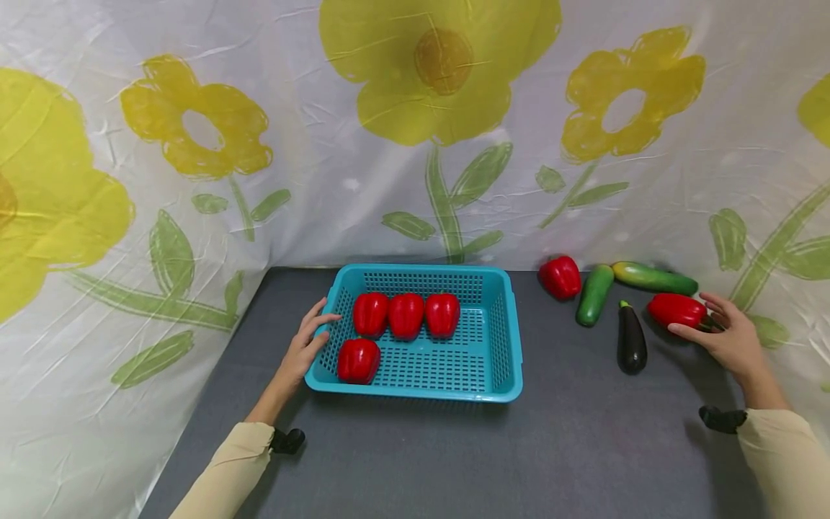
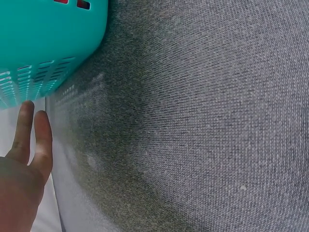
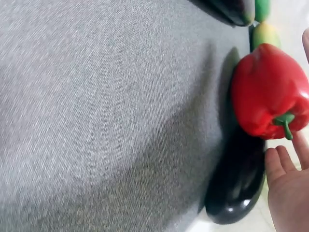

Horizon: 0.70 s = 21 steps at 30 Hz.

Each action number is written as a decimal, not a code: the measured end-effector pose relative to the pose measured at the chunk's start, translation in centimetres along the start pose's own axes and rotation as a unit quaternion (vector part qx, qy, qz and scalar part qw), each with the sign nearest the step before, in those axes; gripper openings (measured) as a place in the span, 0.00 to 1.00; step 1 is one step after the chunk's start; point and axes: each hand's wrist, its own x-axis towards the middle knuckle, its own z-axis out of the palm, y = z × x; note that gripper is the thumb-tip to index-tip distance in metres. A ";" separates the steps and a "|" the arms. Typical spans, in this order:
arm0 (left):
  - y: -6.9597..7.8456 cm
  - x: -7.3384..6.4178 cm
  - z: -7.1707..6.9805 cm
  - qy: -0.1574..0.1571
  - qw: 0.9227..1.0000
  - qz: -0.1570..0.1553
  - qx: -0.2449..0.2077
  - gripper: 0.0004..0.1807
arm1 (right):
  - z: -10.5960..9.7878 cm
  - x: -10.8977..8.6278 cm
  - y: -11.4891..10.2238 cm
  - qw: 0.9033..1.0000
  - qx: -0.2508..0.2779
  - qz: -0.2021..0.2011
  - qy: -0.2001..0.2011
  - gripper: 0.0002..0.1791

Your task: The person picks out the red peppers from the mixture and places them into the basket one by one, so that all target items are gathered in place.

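Observation:
My left hand point(image 1: 308, 342) is at the left side of a blue plastic basket point(image 1: 415, 396), fingers spread along its rim. In the left wrist view its straight fingers point(image 2: 42, 135) reach up to the slotted wall. Several red bell peppers point(image 1: 406, 316) sit inside the basket. On the right, my right hand point(image 1: 733, 339) spreads thumb and fingers about the stem end of another red bell pepper point(image 1: 676, 310); firm contact cannot be made out. A dark eggplant point(image 3: 236, 179) lies beside that pepper in the right wrist view, mostly hidden from the head camera.
Left of the right hand lie a second eggplant point(image 1: 632, 339), a green cucumber point(image 1: 594, 295), a yellow-green cucumber point(image 1: 655, 278) and a red bell pepper point(image 1: 560, 277). A flower-printed cloth point(image 1: 363, 194) hangs behind the dark grey tabletop point(image 1: 415, 461).

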 end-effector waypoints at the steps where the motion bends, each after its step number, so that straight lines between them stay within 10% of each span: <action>1: 0.0 0.0 0.0 -0.001 1.000 -0.001 -0.001 0.17 | 0.1 0.1 0.0 1.000 -0.001 -0.001 0.001 0.49; 21: 0.2 -0.1 0.1 0.003 1.000 0.006 -0.018 0.17 | 1.0 1.1 0.5 0.999 -0.038 0.011 0.025 0.48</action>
